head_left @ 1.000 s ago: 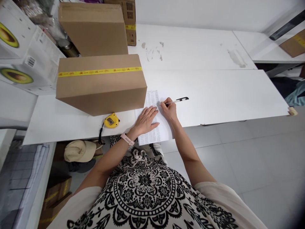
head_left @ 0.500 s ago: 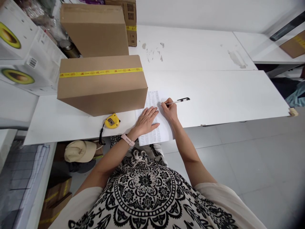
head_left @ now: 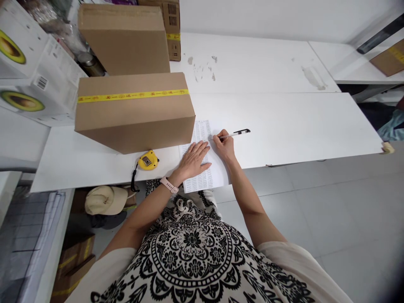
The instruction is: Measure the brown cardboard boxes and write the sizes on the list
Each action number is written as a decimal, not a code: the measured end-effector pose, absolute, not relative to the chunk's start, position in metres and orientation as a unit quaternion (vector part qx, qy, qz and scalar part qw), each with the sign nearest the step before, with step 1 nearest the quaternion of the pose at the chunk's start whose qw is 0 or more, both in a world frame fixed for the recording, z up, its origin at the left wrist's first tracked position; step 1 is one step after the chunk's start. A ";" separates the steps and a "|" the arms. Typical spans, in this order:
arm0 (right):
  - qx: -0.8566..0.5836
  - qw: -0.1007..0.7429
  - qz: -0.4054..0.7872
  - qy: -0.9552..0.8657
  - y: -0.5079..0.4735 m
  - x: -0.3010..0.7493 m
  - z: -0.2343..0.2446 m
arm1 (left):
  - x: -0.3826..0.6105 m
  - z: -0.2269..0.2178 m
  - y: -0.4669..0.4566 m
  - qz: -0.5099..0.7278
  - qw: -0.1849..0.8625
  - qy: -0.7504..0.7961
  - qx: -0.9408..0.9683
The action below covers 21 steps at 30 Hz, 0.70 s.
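Note:
My right hand (head_left: 224, 146) is closed around a pen (head_left: 237, 133) with a clear barrel and black end, its tip hidden by my fingers at the printed sheet (head_left: 217, 173). Rows of small print run down the left part of that paper. Flat on the sheet lies my left hand (head_left: 195, 160), fingers stretched out and holding nothing. The paper's upper left edge meets a taped cardboard box (head_left: 135, 118). Left of my left hand, a yellow tape measure (head_left: 148, 160) with a black strap rests near the table's front edge.
Another cardboard box (head_left: 126, 46) stands behind the taped one. White cartons with avocado pictures (head_left: 22, 101) are stacked at the left. The white table (head_left: 284, 126) extends to the right. Beneath its left end sits a cream cap (head_left: 105, 200).
Both hands stay almost in place. The pen's back end has shifted very slightly, and the view has moved a little.

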State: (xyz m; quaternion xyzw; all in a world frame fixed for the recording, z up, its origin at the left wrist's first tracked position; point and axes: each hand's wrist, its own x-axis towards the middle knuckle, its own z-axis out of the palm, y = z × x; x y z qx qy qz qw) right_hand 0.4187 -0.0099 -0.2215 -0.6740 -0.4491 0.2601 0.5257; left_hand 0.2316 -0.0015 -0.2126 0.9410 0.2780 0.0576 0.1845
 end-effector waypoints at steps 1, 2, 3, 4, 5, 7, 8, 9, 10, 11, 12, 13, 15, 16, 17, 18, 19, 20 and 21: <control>-0.673 0.526 0.259 -0.450 -0.010 0.419 -0.222 | 0.232 -0.213 -0.002 0.057 0.184 0.278 0.941; -0.672 0.527 0.259 -0.451 -0.010 0.419 -0.222 | 0.232 -0.213 -0.002 0.056 0.184 0.279 0.941; -0.672 0.527 0.259 -0.452 -0.010 0.419 -0.222 | 0.232 -0.212 -0.001 0.057 0.184 0.279 0.941; -0.673 0.526 0.260 -0.451 -0.010 0.419 -0.223 | 0.232 -0.212 -0.001 0.057 0.184 0.279 0.941; -0.674 0.525 0.260 -0.450 -0.010 0.419 -0.223 | 0.232 -0.212 -0.001 0.056 0.185 0.279 0.941; -0.677 0.523 0.260 -0.448 -0.010 0.419 -0.222 | 0.232 -0.212 -0.001 0.055 0.184 0.278 0.941; -0.678 0.522 0.259 -0.448 -0.010 0.419 -0.222 | 0.233 -0.212 -0.001 0.054 0.183 0.278 0.941; -0.678 0.523 0.257 -0.448 -0.010 0.418 -0.221 | 0.233 -0.212 -0.001 0.053 0.183 0.278 0.942; -0.678 0.524 0.256 -0.448 -0.010 0.418 -0.221 | 0.232 -0.212 -0.001 0.053 0.183 0.278 0.942; -0.677 0.524 0.255 -0.449 -0.010 0.418 -0.220 | 0.232 -0.212 -0.001 0.053 0.183 0.278 0.942; -0.677 0.524 0.255 -0.448 -0.010 0.418 -0.220 | 0.232 -0.212 -0.001 0.054 0.184 0.278 0.941; -0.678 0.523 0.257 -0.448 -0.010 0.418 -0.219 | 0.232 -0.212 -0.001 0.056 0.185 0.278 0.941; -0.680 0.520 0.262 -0.446 -0.010 0.418 -0.220 | 0.232 -0.214 -0.001 0.062 0.188 0.277 0.940; -0.681 0.518 0.265 -0.445 -0.010 0.418 -0.220 | 0.232 -0.214 -0.001 0.065 0.188 0.277 0.940; -0.682 0.517 0.266 -0.444 -0.010 0.419 -0.220 | 0.232 -0.214 -0.001 0.067 0.189 0.276 0.940; -0.682 0.517 0.265 -0.443 -0.010 0.419 -0.221 | 0.232 -0.214 -0.001 0.068 0.188 0.276 0.940; -0.682 0.518 0.265 -0.443 -0.010 0.419 -0.221 | 0.232 -0.214 -0.001 0.067 0.188 0.276 0.940; -0.681 0.519 0.264 -0.443 -0.010 0.419 -0.221 | 0.232 -0.214 -0.001 0.065 0.188 0.276 0.940; -0.680 0.521 0.265 -0.443 -0.010 0.419 -0.222 | 0.232 -0.213 -0.001 0.062 0.188 0.277 0.940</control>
